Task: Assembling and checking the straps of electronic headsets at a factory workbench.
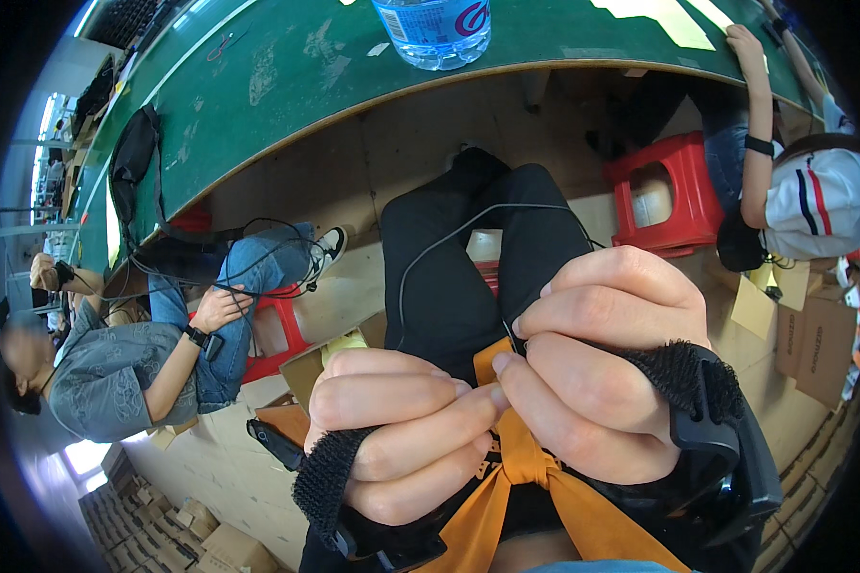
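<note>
Just above my lap an orange cloth strip (526,460) is tied in a knot, with two tails spreading down toward the lower edge. A short piece of it stands up between my fingertips. My left hand (401,435) is closed, fingers curled, its tips pinched at the strip's left side. From the right, my right hand (607,368) is also closed, thumb and fingertips pressed on the upper part of the strip. Both sets of fingertips nearly touch. A black fuzzy strap (330,482) wraps the left hand; a similar strap (693,377) with black plastic wraps the right.
Ahead is a green table (287,86) with a water bottle (435,33) near its edge. A thin black cable (440,244) crosses my legs. Seated people are at left and right, with red stools (664,196) nearby. Cardboard boxes (812,349) stand on the floor.
</note>
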`<state>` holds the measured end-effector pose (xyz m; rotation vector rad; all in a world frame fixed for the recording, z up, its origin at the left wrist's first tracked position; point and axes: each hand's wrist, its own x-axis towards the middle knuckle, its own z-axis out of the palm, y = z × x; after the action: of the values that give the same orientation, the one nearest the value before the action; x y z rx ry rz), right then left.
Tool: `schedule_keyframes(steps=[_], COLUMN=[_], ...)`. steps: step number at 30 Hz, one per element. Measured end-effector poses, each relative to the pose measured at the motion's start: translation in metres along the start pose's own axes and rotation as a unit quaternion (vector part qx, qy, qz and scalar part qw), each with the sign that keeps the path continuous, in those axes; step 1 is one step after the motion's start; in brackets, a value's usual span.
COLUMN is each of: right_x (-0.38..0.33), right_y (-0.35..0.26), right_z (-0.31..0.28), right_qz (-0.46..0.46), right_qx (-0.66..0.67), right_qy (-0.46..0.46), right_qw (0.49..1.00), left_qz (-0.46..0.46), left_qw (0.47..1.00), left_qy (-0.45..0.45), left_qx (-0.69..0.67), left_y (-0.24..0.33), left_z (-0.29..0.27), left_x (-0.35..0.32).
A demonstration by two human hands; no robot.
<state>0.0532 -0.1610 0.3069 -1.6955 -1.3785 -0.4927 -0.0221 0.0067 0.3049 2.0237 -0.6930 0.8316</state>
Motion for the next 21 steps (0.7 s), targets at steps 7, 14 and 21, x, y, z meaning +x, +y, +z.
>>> schedule_keyframes(steps=[7,14,21], right_x=[0.0003,0.0026,0.0028], right_y=[-0.0007,-0.0002,0.002], right_z=[-0.005,-0.0045,-0.0029], right_qz=[0.009,0.012,-0.003], right_qx=[0.007,-0.007,-0.109], right_qy=[-0.025,-0.032,-0.041], right_qw=[1.0,0.999,0.993], left_qz=[-0.006,0.002,-0.018], left_qw=[1.0,1.0,0.999], left_qy=[0.018,-0.012,0.001], left_qx=[-0.014,-0.011,0.038], left_y=[-0.0001,-0.0033,-0.002], left_z=[0.0031,-0.0022,0.0049], left_x=[-0.0008,0.0008,-0.0008])
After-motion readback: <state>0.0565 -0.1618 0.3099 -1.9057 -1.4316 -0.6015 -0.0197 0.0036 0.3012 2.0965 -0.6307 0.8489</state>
